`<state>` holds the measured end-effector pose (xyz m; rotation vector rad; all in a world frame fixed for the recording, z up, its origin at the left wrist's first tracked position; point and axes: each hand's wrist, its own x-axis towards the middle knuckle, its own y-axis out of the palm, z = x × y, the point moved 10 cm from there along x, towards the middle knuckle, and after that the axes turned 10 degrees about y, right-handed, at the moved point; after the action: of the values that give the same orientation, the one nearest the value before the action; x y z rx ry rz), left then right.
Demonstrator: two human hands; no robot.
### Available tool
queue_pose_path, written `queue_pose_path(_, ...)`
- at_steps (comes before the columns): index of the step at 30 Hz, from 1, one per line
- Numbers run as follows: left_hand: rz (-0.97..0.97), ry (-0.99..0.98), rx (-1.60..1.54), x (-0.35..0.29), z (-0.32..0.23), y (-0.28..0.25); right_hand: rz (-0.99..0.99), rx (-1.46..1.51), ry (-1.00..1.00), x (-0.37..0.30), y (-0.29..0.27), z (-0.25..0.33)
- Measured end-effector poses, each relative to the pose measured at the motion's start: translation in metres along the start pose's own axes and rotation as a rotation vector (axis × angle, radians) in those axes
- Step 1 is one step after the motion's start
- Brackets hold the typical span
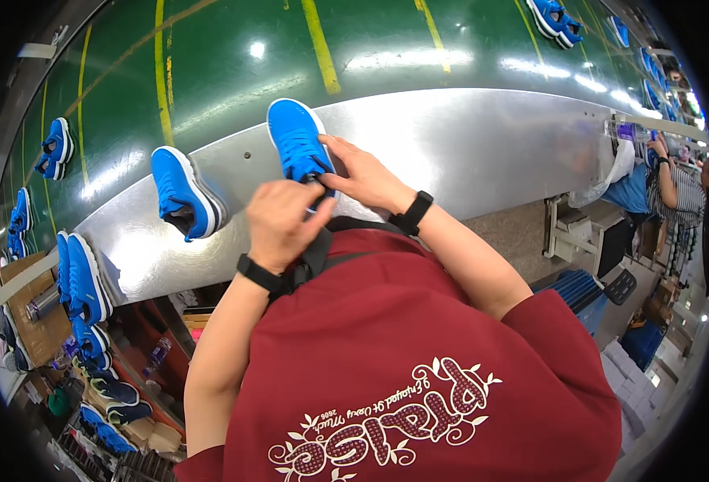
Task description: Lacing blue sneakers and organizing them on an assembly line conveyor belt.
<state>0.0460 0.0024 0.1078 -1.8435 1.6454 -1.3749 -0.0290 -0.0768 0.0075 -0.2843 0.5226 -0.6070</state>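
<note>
A blue sneaker (298,132) with a white sole lies on the metal ledge, its toe pointing away from me and slightly over the green surface. My right hand (366,177) grips its right side, fingers along the upper and thumb by the collar. Over the heel opening is my left hand (284,223), a little blurred, its fingers curled in; what they pinch, if anything, is hidden. The shoe's heel is partly covered by both hands. To the left, apart from my hands, a second blue sneaker (179,189) rests on the ledge, toe away from me.
Beyond the metal ledge (467,145) runs a green surface (234,56) with yellow lines, carrying blue shoes (55,149) at left and more (555,20) at right. Several blue shoes (87,277) hang or stand near the ledge's left end. A person in stripes (680,193) works far right.
</note>
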Motion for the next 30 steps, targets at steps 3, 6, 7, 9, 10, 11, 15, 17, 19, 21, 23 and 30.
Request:
queue_pose_path(3,-0.031,-0.135,0.116,0.007,0.006,-0.009,-0.067,-0.078,-0.002,0.000,0.004,0.001)
queue_pose_path(6,0.037,-0.162,0.162,0.001,0.017,0.004,-0.183,-0.096,-0.066,-0.004,0.005,0.006)
queue_pose_path(7,0.042,-0.164,0.144,-0.002,0.021,0.007,-0.177,-0.082,-0.077,-0.005,0.005,0.007)
queue_pose_path(9,0.029,-0.126,0.127,-0.005,0.024,0.008,-0.166,-0.065,-0.080,-0.006,0.002,0.010)
queue_pose_path(10,0.035,-0.132,0.122,-0.007,0.024,0.009,-0.113,-0.041,-0.020,-0.005,0.002,0.008)
queue_pose_path(11,0.051,-0.136,0.120,-0.009,0.024,0.010,-0.059,-0.017,0.039,-0.004,0.003,0.003)
queue_pose_path(15,0.063,-0.158,0.161,0.002,0.025,0.012,-0.031,-0.013,-0.047,-0.005,-0.007,0.011)
queue_pose_path(17,0.071,-0.182,0.177,0.002,0.029,0.013,0.006,0.061,-0.008,-0.005,-0.017,0.016)
queue_pose_path(19,0.079,-0.150,0.236,0.004,0.028,0.014,-0.051,0.314,0.170,-0.005,-0.030,0.012)
queue_pose_path(21,0.039,-0.147,0.223,-0.001,0.033,0.010,-0.083,0.278,0.152,-0.003,-0.033,0.019)
queue_pose_path(23,-0.007,-0.144,0.212,-0.003,0.039,0.011,-0.114,0.239,0.129,0.003,-0.035,0.024)
queue_pose_path(30,-0.119,-0.574,-0.189,-0.037,0.079,0.032,-0.071,0.093,0.058,0.012,-0.037,0.038)
